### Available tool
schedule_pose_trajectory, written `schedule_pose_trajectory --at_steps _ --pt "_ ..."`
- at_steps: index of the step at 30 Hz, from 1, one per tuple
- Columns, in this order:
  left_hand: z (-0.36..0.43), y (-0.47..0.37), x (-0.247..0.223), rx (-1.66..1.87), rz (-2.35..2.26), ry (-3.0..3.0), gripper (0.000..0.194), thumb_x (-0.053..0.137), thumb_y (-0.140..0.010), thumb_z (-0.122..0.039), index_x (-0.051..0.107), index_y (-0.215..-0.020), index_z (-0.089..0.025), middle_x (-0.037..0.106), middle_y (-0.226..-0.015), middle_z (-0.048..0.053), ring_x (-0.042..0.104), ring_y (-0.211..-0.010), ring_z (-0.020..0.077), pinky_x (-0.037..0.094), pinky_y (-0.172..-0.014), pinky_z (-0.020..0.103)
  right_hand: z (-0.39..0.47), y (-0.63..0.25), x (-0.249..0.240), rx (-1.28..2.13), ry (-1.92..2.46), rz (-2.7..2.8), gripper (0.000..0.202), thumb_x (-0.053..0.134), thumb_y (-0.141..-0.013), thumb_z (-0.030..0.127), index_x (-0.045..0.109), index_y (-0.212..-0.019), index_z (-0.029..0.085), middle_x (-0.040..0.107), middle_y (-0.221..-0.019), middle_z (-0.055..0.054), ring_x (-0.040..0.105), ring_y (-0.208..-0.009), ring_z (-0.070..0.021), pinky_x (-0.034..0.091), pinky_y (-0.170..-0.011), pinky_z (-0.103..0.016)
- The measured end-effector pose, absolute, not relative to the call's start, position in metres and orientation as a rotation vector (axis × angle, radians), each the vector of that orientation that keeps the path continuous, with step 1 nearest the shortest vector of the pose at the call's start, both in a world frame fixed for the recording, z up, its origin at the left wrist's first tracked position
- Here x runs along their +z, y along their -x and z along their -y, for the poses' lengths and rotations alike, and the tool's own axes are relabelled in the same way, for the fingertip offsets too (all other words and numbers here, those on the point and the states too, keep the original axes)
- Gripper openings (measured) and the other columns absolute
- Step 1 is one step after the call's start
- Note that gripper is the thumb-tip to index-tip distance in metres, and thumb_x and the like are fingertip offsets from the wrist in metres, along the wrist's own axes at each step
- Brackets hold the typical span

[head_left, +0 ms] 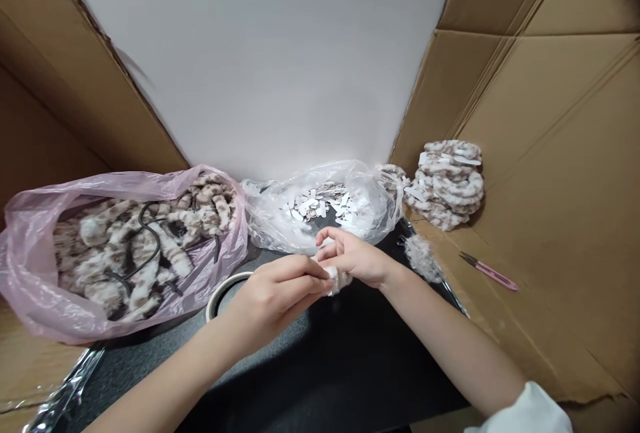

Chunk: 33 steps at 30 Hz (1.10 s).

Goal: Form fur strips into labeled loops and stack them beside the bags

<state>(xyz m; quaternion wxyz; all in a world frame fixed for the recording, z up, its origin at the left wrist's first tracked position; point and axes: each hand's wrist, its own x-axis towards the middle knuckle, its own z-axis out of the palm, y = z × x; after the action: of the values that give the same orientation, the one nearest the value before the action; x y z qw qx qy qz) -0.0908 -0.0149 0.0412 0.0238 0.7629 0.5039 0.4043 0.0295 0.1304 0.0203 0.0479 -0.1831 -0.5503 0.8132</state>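
Between my hands, above the dark table, is a small piece of white fluffy fabric (338, 281), mostly covered by my fingers. My left hand (280, 290) pinches its left side between thumb and fingers. On the far side, my right hand (353, 256) is closed on the same piece, its index finger curled up. What shape the piece has underneath the fingers is hidden. Just beyond the hands lies a clear plastic bag (270, 226) holding many small white tags (313, 205).
At left, a pink plastic bag (30, 246) holds brown-and-white fluffy strips (115, 233) and dark cords (155, 246). A white ring (215, 300) lies beside it. To the right are stacked fluffy rings (450, 186), a fuzz clump (423, 258) and pink thread snips (490, 272). Cardboard walls (575, 186) flank the table.
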Motion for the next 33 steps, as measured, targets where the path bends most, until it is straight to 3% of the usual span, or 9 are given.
schedule_pose_trajectory --at_steps 12,15,18,21,25,33 --pt "0.009 0.090 0.028 1.308 -1.559 -2.139 0.010 0.062 -0.086 -0.017 0.070 -0.081 -0.019 0.074 -0.076 0.006 0.070 -0.067 0.0162 0.056 -0.064 0.024 -0.107 -0.034 0.030 2.331 0.679 1.324 0.060 0.086 -0.051 0.018 0.041 -0.091 0.022 0.063 -0.066 0.008 0.060 -0.053 -0.0102 0.045 -0.049 -0.019" --pt "0.010 0.092 0.025 1.317 -1.614 -2.123 0.007 0.064 -0.085 -0.016 0.069 -0.087 -0.020 0.074 -0.076 0.005 0.068 -0.065 0.0150 0.053 -0.061 0.023 -0.105 -0.034 0.030 2.273 0.664 1.322 0.057 0.085 -0.052 0.020 0.040 -0.089 0.023 0.061 -0.064 0.009 0.057 -0.050 -0.0097 0.044 -0.046 -0.019" --pt "0.011 0.092 0.022 1.420 -1.678 -1.999 0.016 0.068 -0.082 -0.016 0.064 -0.098 -0.020 0.073 -0.077 0.002 0.065 -0.061 0.0125 0.049 -0.055 0.020 -0.102 -0.033 0.033 2.184 0.606 1.337 0.051 0.082 -0.056 0.021 0.040 -0.085 0.023 0.059 -0.063 0.009 0.057 -0.051 -0.0091 0.045 -0.048 -0.019" --pt "0.011 0.089 0.021 1.551 -1.664 -1.757 0.012 0.069 -0.081 -0.018 0.059 -0.088 -0.020 0.068 -0.071 -0.001 0.062 -0.059 0.0107 0.048 -0.055 0.018 -0.098 -0.033 0.034 2.035 0.545 1.388 0.046 0.081 -0.058 0.019 0.041 -0.082 0.022 0.060 -0.065 0.009 0.061 -0.059 -0.0095 0.048 -0.058 -0.021" --pt "0.010 0.082 0.019 1.697 -1.596 -1.407 0.025 0.070 -0.080 -0.023 0.046 -0.074 -0.021 0.064 -0.066 -0.003 0.063 -0.058 0.0119 0.050 -0.055 0.020 -0.095 -0.033 0.032 1.909 0.546 1.450 0.043 0.080 -0.059 0.017 0.043 -0.081 0.022 0.059 -0.066 0.009 0.063 -0.065 -0.0100 0.049 -0.063 -0.022" --pt "0.012 0.080 0.012 1.685 -1.644 -1.517 0.009 0.070 -0.080 -0.016 0.063 -0.076 -0.019 0.071 -0.071 0.000 0.068 -0.062 0.0126 0.054 -0.060 0.019 -0.095 -0.032 0.029 1.978 0.603 1.370 0.050 0.086 -0.053 0.025 0.044 -0.080 0.022 0.058 -0.068 0.008 0.063 -0.065 -0.0106 0.048 -0.060 -0.022"
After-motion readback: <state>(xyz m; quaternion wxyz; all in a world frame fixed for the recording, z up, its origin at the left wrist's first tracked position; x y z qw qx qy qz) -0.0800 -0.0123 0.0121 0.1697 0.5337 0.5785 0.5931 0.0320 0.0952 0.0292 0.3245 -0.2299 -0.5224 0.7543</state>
